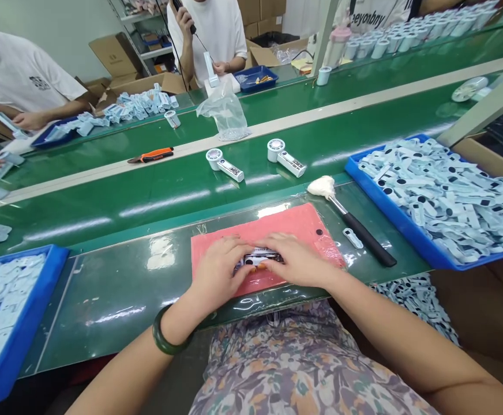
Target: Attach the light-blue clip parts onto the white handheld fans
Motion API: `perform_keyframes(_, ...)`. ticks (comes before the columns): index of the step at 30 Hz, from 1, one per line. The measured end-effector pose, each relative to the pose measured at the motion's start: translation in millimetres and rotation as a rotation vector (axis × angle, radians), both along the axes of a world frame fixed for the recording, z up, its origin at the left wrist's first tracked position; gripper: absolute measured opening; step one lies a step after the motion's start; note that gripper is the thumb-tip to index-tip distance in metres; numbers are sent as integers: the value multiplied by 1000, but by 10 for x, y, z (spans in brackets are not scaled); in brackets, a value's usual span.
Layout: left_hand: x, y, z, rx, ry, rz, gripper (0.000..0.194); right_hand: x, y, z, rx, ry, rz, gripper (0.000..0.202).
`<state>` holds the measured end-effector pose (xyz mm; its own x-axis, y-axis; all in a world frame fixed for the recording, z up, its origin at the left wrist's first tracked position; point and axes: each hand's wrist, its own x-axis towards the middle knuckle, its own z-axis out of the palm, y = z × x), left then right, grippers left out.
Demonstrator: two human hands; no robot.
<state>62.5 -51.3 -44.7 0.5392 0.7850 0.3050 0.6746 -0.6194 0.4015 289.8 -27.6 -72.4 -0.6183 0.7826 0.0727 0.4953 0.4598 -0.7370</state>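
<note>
My left hand [223, 262] and my right hand [297, 259] both rest on the pink mat [208, 245], fingers curled round the two ends of a small pale plastic device [262, 255]. Its middle shows dark and silvery parts between my thumbs; my fingers cover the rest. To the right of my right hand lies a small pale plastic cover [353, 238] with a dark end. Beside that is a mallet [364, 230] with a black grip and a head wrapped in whitish material.
Blue trays of plastic covers stand at the right [411, 230] and left [56, 259]. On the green belt [160, 196] lie two round-headed handheld devices [229, 166], orange-handled pliers [154, 155] and a plastic bag [229, 115]. Co-workers [208, 34] work across the belt.
</note>
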Motion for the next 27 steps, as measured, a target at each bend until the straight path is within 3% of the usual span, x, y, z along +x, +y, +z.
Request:
perform_keyframes(2,22,-57,-47,38,24,37,24,-21,-50,7,27,-10,-3,34)
perform_keyframes(7,86,-56,-76,31,12,76,14,-95,-90,-52,49,-18,-90,34)
perform_keyframes(22,123,-268,-73,68,22,166,21,13,-131,-67,73,62,35,41)
perform_keyframes(27,167,-250,-61,36,-22,189,18,-39,-173,-85,94,45,4,37)
